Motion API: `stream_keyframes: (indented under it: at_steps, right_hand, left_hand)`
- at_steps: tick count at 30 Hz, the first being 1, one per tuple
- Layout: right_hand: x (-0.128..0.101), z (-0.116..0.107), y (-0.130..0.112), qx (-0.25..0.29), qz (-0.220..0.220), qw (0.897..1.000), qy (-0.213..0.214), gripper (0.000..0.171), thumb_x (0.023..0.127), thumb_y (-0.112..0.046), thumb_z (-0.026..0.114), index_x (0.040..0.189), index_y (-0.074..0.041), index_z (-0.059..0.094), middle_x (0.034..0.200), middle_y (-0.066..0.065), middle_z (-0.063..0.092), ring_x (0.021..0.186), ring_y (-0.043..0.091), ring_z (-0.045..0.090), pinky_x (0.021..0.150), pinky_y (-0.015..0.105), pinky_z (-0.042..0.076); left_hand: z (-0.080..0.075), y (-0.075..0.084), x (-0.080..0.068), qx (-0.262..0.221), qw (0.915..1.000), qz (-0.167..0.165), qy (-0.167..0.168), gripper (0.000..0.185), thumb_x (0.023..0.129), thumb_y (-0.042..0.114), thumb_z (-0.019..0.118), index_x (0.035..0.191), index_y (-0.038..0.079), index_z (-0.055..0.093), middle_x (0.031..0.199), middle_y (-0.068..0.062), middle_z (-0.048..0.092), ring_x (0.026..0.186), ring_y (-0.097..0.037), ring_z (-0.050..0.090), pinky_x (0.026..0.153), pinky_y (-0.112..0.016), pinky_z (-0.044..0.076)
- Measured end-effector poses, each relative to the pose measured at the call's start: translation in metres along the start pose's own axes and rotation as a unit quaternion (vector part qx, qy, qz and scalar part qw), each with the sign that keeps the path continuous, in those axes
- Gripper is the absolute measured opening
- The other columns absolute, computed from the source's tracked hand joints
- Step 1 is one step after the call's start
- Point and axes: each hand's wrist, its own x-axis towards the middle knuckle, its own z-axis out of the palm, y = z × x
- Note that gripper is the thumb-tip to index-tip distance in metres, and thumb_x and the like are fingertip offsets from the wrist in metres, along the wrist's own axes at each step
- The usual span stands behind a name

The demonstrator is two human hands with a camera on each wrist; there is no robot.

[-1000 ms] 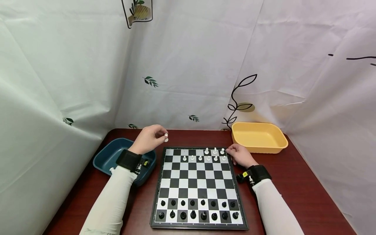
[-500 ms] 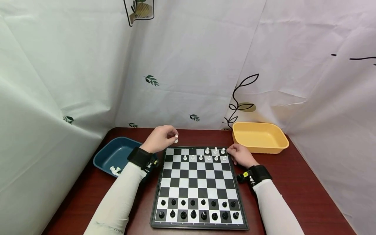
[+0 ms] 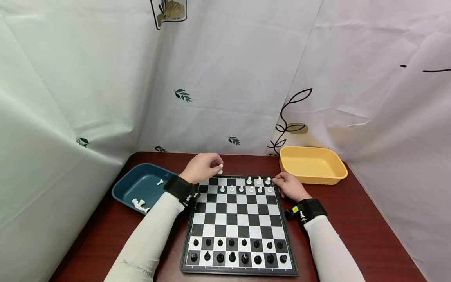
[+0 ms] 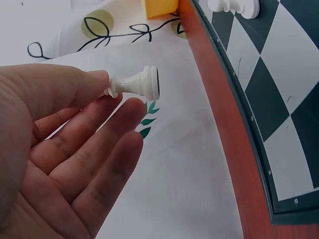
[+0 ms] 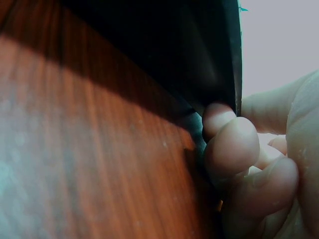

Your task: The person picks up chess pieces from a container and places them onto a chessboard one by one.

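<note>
My left hand (image 3: 201, 168) pinches a white chess piece (image 4: 137, 83) between thumb and index finger, just beyond the far left part of the chessboard (image 3: 230, 209). In the left wrist view the piece lies sideways, its dark-bottomed base pointing away from the fingertips. The other fingers spread below it. At the board's far right corner, my right hand (image 3: 291, 186) holds the edge; the right wrist view has curled fingertips (image 5: 233, 147) against the board's dark side (image 5: 199, 55). White pieces (image 3: 241, 189) stand on the two far rows, black pieces (image 3: 232, 257) on the two near rows.
A blue tray (image 3: 121, 189) at the left holds several loose white pieces (image 3: 140, 204), partly behind the left forearm. At the back right stands a yellow tray (image 3: 313, 181). A pale patterned cloth (image 3: 225, 78) rises behind the dark red table (image 3: 366, 227).
My left hand has moved right with the white chess piece, from beside the blue tray to the board's far edge. More loose pieces show in the tray. My right hand stays put.
</note>
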Motion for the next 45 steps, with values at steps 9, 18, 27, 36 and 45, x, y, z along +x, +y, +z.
stream_keyframes:
  at_steps: [9, 18, 27, 36, 45]
  right_hand:
    - [0.001, -0.001, 0.002, 0.006, 0.003, 1.0, 0.001, 0.022, 0.112, -0.021, 0.065, 0.113, 0.001, 0.066, 0.061, 0.002, 0.058, 0.052, 0.021, 0.06, 0.054, 0.033, 0.049]
    - [0.002, 0.0, 0.003, 0.001, 0.001, 1.0, 0.003, 0.023, 0.113, -0.023, 0.064, 0.114, 0.0, 0.066, 0.061, 0.002, 0.058, 0.053, 0.021, 0.061, 0.055, 0.034, 0.05]
    - [0.001, -0.001, 0.001, -0.001, 0.002, 1.0, 0.003, 0.023, 0.113, -0.023, 0.064, 0.113, 0.0, 0.067, 0.062, 0.002, 0.058, 0.053, 0.02, 0.061, 0.054, 0.034, 0.05]
    - [0.002, -0.001, -0.001, -0.005, 0.003, 1.0, 0.003, 0.022, 0.113, -0.022, 0.064, 0.112, 0.0, 0.067, 0.063, 0.003, 0.059, 0.053, 0.02, 0.061, 0.054, 0.033, 0.05]
    - [0.001, -0.001, -0.001, -0.004, -0.003, 1.0, 0.006, 0.024, 0.113, -0.023, 0.064, 0.114, 0.001, 0.068, 0.061, 0.001, 0.058, 0.052, 0.019, 0.06, 0.054, 0.033, 0.049]
  left_hand:
    - [0.013, 0.003, 0.01, 0.025, 0.9996, 0.008, -0.013, 0.013, 0.107, 0.015, 0.078, 0.119, 0.009, 0.079, 0.104, 0.002, 0.078, 0.098, -0.016, 0.073, 0.089, -0.037, 0.059]
    - [0.025, 0.006, 0.019, 0.022, 0.9992, 0.007, -0.034, 0.01, 0.106, 0.012, 0.078, 0.116, 0.012, 0.077, 0.105, 0.001, 0.077, 0.1, -0.016, 0.073, 0.09, -0.036, 0.059]
    - [0.039, 0.005, 0.029, 0.03, 0.998, 0.016, -0.053, 0.009, 0.105, 0.01, 0.078, 0.114, 0.012, 0.077, 0.104, 0.001, 0.077, 0.097, -0.016, 0.072, 0.089, -0.036, 0.059]
    - [0.05, 0.012, 0.032, 0.039, 0.9953, 0.036, -0.082, 0.011, 0.106, 0.01, 0.076, 0.117, 0.008, 0.078, 0.105, -0.001, 0.077, 0.094, -0.017, 0.072, 0.087, -0.035, 0.058]
    - [0.058, 0.013, 0.034, 0.049, 0.994, 0.057, -0.08, 0.011, 0.105, 0.01, 0.078, 0.116, 0.009, 0.078, 0.105, -0.002, 0.077, 0.094, -0.017, 0.072, 0.088, -0.036, 0.058]
